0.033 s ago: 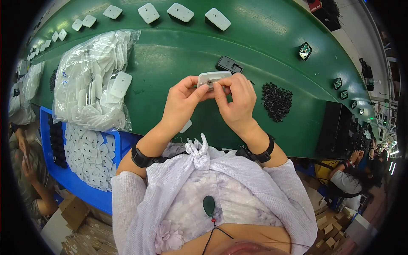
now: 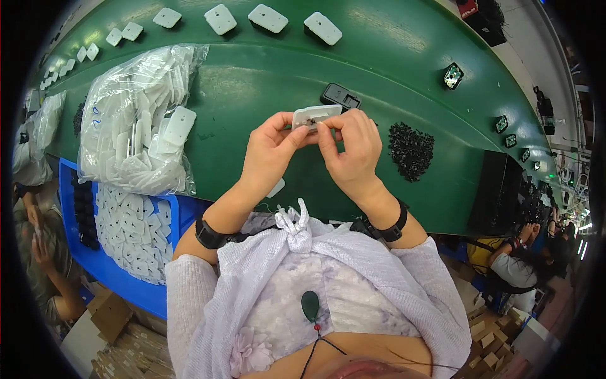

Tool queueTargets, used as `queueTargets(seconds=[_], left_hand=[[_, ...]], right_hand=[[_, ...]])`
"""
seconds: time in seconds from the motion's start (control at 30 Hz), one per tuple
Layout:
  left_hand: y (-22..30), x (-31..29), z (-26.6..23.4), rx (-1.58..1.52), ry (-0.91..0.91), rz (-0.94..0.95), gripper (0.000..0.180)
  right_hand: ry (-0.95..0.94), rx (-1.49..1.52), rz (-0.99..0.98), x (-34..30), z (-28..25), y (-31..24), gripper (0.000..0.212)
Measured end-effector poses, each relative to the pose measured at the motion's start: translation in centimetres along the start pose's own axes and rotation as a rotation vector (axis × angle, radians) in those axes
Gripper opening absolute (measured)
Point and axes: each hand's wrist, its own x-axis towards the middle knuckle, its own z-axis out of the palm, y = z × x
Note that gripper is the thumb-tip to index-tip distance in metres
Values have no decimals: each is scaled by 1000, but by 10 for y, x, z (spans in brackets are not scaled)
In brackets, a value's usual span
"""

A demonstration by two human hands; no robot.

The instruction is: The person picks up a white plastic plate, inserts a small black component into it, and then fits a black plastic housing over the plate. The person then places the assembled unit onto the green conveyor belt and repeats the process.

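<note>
We see the left hand [image 2: 268,145] and the right hand [image 2: 355,148] gripping a white shell [image 2: 319,112] between them, over the green table [image 2: 265,76], inward from the middle of its near edge. Fingertips behind the shell are hidden from us, and a small dark piece [image 2: 312,121] at its inside is too blurred to identify. Just beyond, a black housing [image 2: 341,95] is partly covered. Toward the near edge, the left forearm partly hides a white plate [image 2: 276,187]. Creased plastic blurs the bag [image 2: 136,126] of white parts near the table's left end.
</note>
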Motion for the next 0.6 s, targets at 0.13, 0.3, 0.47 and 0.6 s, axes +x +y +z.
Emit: queueTargets(seconds=[0.13, 0.3, 0.47, 0.6], left_hand=[[-1, -2, 1, 73, 1, 136, 14], [-7, -1, 2, 87, 4, 189, 13], [-10, 1, -2, 225, 62, 264, 8], [-5, -1, 4, 278, 28, 354, 5]], right_hand=[[-36, -82, -26, 0, 1, -6, 12], [-125, 563, 565, -12, 11, -6, 13], [-67, 339, 308, -9, 16, -5, 11], [37, 273, 236, -11, 18, -2, 13]])
